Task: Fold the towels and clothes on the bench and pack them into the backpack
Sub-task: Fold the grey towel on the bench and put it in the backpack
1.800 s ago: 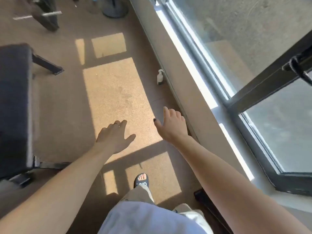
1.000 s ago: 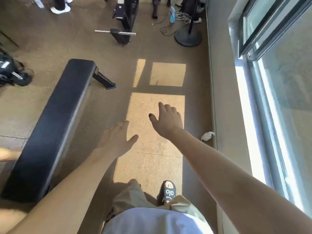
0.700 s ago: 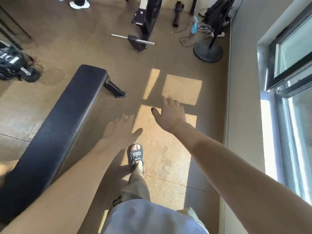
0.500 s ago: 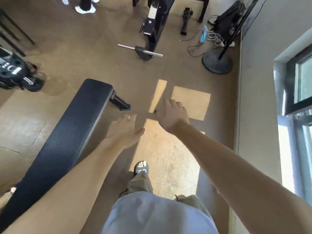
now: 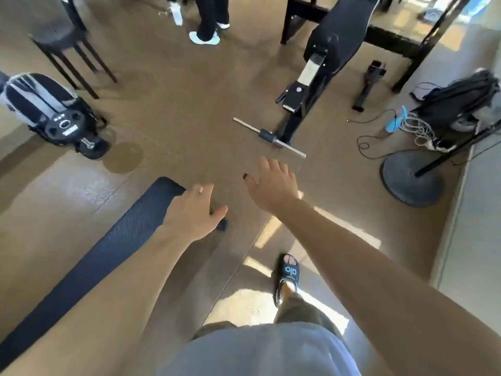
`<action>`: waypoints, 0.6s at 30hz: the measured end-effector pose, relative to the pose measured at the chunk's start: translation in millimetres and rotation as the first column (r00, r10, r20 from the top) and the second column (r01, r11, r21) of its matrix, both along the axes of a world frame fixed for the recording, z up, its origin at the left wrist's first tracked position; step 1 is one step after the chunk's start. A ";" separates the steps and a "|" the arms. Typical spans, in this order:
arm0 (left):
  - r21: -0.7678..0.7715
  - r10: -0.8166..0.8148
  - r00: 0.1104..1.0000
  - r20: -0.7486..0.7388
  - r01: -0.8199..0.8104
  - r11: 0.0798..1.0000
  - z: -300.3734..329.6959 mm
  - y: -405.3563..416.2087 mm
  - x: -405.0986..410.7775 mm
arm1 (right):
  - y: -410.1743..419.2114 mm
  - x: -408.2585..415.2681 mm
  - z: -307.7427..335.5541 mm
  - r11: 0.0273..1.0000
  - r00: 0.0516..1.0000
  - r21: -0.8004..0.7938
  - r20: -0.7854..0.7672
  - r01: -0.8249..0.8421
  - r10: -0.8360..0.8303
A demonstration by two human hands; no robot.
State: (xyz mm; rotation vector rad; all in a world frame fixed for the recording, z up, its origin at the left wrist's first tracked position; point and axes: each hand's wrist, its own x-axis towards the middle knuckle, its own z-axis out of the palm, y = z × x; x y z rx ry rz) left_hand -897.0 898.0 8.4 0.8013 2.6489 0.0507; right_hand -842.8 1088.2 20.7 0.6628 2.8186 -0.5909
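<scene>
Your left hand (image 5: 193,213) and right hand (image 5: 272,185) reach forward side by side, apart from each other, palms down, fingers loosely spread and holding nothing; the left one hovers over the far end of the bench (image 5: 108,251), the right one over bare floor (image 5: 176,109). The bench is a long dark pad with a fine ribbed texture, running from lower left toward the middle — its visible top is bare. No towels or clothes show on it. At far right, by the wall, a dark bag (image 5: 458,104) slumps on the floor beside tangled cables (image 5: 414,128); whether it is the backpack you cannot tell. Your sandal (image 5: 289,270) stands in a sun patch.
</scene>
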 end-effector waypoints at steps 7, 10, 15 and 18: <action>0.024 0.275 0.961 0.043 -0.276 0.961 10.7 64.3 -98.3 | 85.3 -158.8 13.1 0.976 0.976 -0.015 -0.012 -0.216 0.216; 0.013 0.356 0.933 0.051 -0.358 0.934 7.5 71.6 -148.4 | 95.7 -230.5 15.6 0.954 0.954 -0.011 -0.036 -0.299 0.299; 0.023 0.457 0.885 0.090 -0.460 0.887 -8.8 74.8 -249.0 | 90.7 -351.6 11.9 0.905 0.904 0.033 -0.052 -0.424 0.425; 0.049 0.518 0.845 0.133 -0.528 0.848 -12.2 70.1 -323.2 | 82.2 -428.3 7.1 0.876 0.876 0.049 -0.026 -0.480 0.482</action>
